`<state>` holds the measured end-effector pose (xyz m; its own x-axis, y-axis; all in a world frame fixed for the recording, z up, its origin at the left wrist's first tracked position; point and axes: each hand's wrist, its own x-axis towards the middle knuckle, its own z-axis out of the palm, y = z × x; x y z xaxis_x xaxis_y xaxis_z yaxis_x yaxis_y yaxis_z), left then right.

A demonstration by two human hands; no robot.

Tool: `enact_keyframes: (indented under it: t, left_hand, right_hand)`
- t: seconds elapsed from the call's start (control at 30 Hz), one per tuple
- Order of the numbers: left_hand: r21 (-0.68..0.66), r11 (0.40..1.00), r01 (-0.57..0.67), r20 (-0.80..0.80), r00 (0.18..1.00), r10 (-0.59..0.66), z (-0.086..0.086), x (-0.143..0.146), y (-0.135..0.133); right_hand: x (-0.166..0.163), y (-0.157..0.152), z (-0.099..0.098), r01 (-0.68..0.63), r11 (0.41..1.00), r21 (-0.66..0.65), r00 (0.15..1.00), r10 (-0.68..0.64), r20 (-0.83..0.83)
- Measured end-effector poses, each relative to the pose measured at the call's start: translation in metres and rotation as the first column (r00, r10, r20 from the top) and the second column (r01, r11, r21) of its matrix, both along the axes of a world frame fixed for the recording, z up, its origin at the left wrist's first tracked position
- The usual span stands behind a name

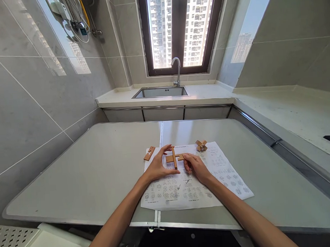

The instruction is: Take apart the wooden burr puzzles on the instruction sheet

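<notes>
Two crossed wooden puzzle bars are held over a printed instruction sheet on a grey table. My left hand curls around their left side, thumb under and fingers over the top. My right hand pinches the right end of the horizontal bar. A single notched wooden piece lies at the sheet's upper left corner. A small assembled wooden cross rests near the sheet's top right.
Beyond the table runs a counter with a steel sink and tap under a window. A second counter runs along the right. Tiled wall stands close on the left.
</notes>
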<state>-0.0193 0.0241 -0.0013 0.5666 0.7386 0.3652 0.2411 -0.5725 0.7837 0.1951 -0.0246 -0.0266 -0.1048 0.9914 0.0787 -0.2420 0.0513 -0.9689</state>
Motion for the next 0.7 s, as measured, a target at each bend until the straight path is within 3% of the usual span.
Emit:
enact_keyframes:
  t: [0.2,0.7]
  left_hand:
    - [0.019,0.999,-0.043,-0.026,0.999,0.044,0.005,0.0,-0.005]
    - [0.025,0.997,-0.071,0.0,0.997,0.071,0.008,0.001,-0.003]
  right_hand:
    - [0.0,0.0,0.0,0.0,1.0,-0.026,1.0,0.0,-0.01]
    - [0.01,0.008,-0.001,0.163,0.987,-0.003,0.986,-0.163,-0.031]
